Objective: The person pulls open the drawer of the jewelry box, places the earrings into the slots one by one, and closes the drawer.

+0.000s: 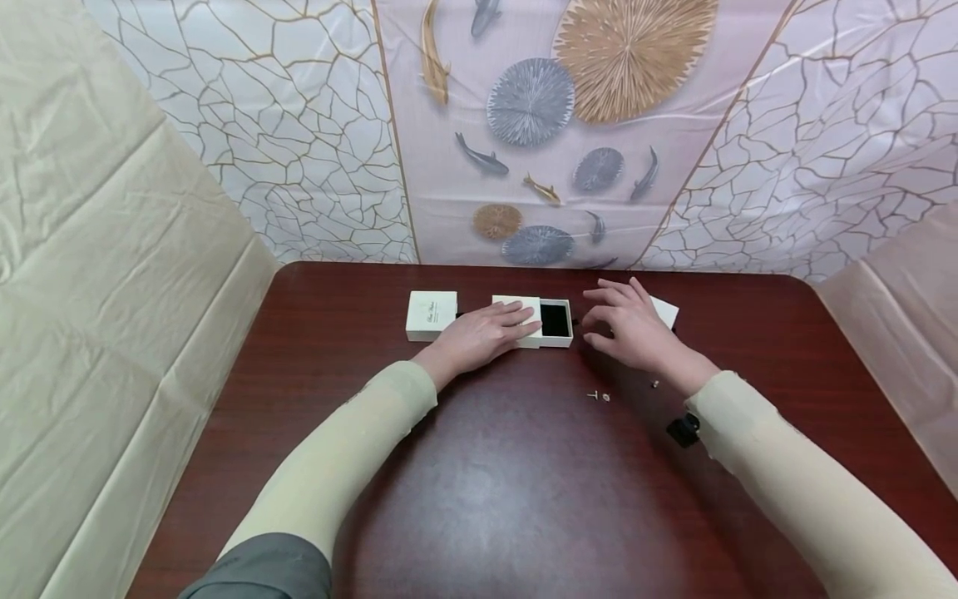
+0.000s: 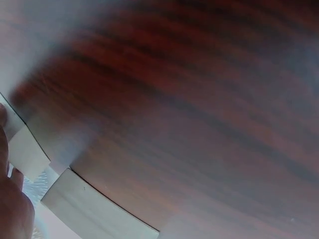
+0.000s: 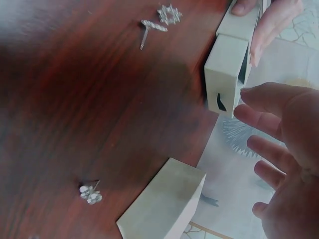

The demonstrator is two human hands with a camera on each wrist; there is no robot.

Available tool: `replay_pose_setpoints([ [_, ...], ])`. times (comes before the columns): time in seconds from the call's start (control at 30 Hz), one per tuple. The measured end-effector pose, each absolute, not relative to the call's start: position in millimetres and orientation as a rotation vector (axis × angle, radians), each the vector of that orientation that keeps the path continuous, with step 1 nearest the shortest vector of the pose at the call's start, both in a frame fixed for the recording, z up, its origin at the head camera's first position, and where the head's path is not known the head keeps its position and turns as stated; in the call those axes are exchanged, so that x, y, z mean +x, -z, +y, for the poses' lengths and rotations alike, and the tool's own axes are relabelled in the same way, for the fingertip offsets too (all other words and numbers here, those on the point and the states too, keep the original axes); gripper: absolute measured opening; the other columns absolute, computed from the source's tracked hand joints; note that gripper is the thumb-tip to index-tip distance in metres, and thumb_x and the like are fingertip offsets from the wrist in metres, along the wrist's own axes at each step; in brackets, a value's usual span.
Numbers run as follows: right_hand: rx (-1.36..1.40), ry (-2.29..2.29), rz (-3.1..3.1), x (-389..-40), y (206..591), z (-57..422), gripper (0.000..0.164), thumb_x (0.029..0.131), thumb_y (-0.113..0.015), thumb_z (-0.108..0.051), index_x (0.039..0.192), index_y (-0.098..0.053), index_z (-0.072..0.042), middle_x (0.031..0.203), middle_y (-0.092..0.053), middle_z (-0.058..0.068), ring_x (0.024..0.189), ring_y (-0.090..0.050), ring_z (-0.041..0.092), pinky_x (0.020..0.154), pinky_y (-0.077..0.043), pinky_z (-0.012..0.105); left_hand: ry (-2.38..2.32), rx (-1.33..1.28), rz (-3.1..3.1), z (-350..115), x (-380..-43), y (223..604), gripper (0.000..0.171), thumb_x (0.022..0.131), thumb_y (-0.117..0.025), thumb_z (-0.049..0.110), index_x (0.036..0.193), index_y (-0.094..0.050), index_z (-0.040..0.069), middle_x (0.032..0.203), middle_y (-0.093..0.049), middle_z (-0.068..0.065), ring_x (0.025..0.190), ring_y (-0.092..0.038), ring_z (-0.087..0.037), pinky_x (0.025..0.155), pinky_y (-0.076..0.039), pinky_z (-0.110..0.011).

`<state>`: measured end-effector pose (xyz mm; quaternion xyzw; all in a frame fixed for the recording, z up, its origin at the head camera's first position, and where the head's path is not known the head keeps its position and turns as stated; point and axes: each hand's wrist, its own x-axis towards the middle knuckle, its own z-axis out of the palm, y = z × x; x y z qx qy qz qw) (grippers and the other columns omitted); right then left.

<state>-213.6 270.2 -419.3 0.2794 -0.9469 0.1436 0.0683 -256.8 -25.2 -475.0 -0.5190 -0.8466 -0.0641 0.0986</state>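
Observation:
My left hand (image 1: 486, 333) holds the white sleeve of a small jewelry box (image 1: 557, 341), fingers across its top. The box's drawer is pulled partly out to the right, showing a black lining (image 1: 555, 319). A black ribbon tab (image 3: 221, 103) sticks out of the drawer's end. My right hand (image 1: 629, 324) hovers just right of that end, fingers spread and slightly bent, holding nothing. Nearer me on the table lie two sparkly earrings, a star-shaped one (image 3: 170, 15) and one with its post showing (image 3: 153, 27). A flower-shaped stud earring (image 3: 90, 194) lies apart, near my right wrist.
A closed white box (image 1: 432, 314) with dark lettering stands left of my left hand. Another white box (image 1: 664, 312) is partly hidden behind my right hand. The dark red wooden table (image 1: 464, 499) ends at a patterned backdrop (image 1: 539, 200). A black device (image 1: 683, 430) sits at my right cuff.

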Motion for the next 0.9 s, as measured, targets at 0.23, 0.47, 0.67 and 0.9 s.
replay_pose_setpoints([
  [0.23, 0.887, -0.415, -2.838, -192, 423, 276, 0.014, 0.087, -0.084, -0.009, 0.100, -0.081, -0.007, 0.143, -0.064, 0.023, 0.147, -0.043, 0.048, 0.122, -0.020, 0.075, 0.192, -1.543, -2.496, -25, -257, 474, 0.046, 0.110, -0.063, 0.019, 0.156, -0.058, 0.016, 0.160, -0.054, -0.011, 0.152, -0.046, -0.029, 0.128, -0.034, -0.040],
  [0.47, 0.935, -0.420, -2.791, -169, 432, 284, 0.014, 0.085, -0.086, -0.009, 0.097, -0.080, -0.012, 0.140, -0.066, 0.022, 0.144, -0.046, 0.048, 0.119, -0.023, 0.078, 0.165, -1.536, -2.484, -24, -257, 473, 0.046, 0.110, -0.062, 0.019, 0.156, -0.058, 0.016, 0.159, -0.055, -0.010, 0.153, -0.046, -0.028, 0.128, -0.034, -0.038],
  [0.67, 1.003, -0.390, -2.721, -157, 443, 289, 0.019, 0.080, -0.089, -0.008, 0.095, -0.079, -0.015, 0.138, -0.068, 0.020, 0.141, -0.049, 0.046, 0.117, -0.028, 0.077, 0.173, -1.544, -2.494, -25, -258, 473, 0.046, 0.110, -0.062, 0.019, 0.156, -0.059, 0.016, 0.160, -0.054, -0.011, 0.153, -0.046, -0.028, 0.128, -0.033, -0.039],
  [0.9, 1.044, -0.414, -2.703, -149, 451, 287, 0.023, 0.079, -0.089, -0.005, 0.097, -0.080, -0.016, 0.136, -0.069, 0.020, 0.139, -0.050, 0.047, 0.118, -0.028, 0.075, 0.164, -1.539, -2.494, -27, -259, 476, 0.046, 0.110, -0.063, 0.021, 0.156, -0.059, 0.017, 0.160, -0.055, -0.010, 0.153, -0.046, -0.027, 0.128, -0.034, -0.038],
])
